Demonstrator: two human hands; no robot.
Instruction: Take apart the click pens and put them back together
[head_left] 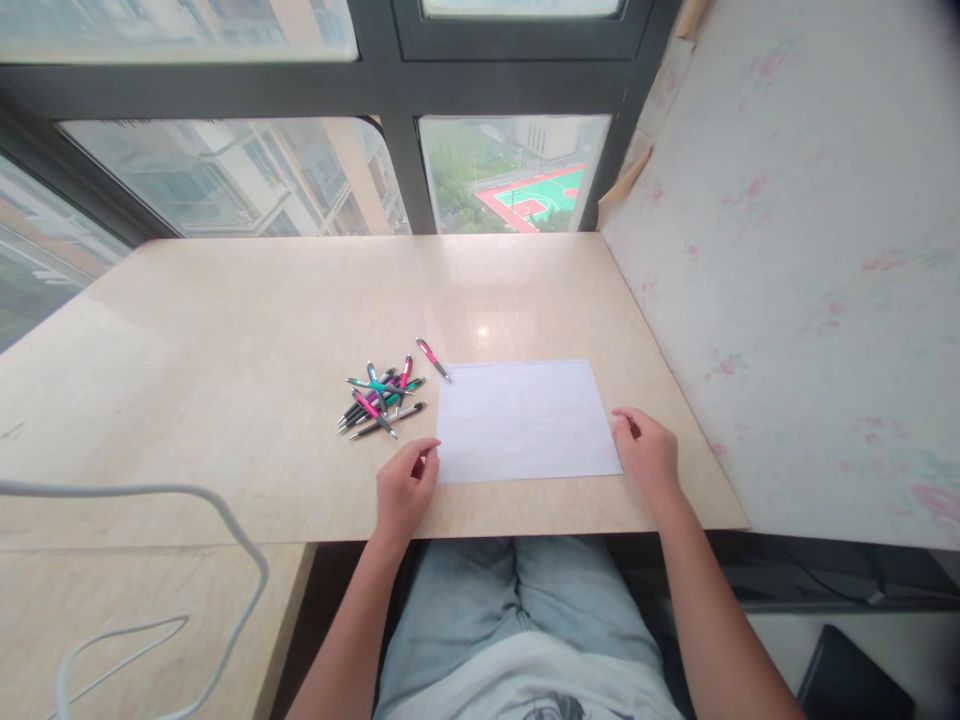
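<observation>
A blank white sheet of paper (pixel 525 420) lies flat on the desk in front of me. My left hand (pixel 407 487) rests at its lower left edge, fingers curled in and thumb close to the index finger, the tips meeting the paper's border. At the opposite edge is my right hand (pixel 648 450), likewise loosely closed, its fingertips just beside the paper. No object shows in either hand. Left of the sheet, a jumbled pile of click pens (pixel 381 396) has pink, teal, blue, purple and silver barrels with dark grips. One pink pen (pixel 433 359) lies apart, its tip at the sheet's upper left corner.
The pale desk (pixel 225 330) reaches back to a dark-framed window (pixel 495 88). Flowered wallpaper covers the wall (pixel 810 250) on the right. A white cable (pixel 202 492) loops across the lower left, over a second pale surface (pixel 187 575). My legs are under the desk's front edge.
</observation>
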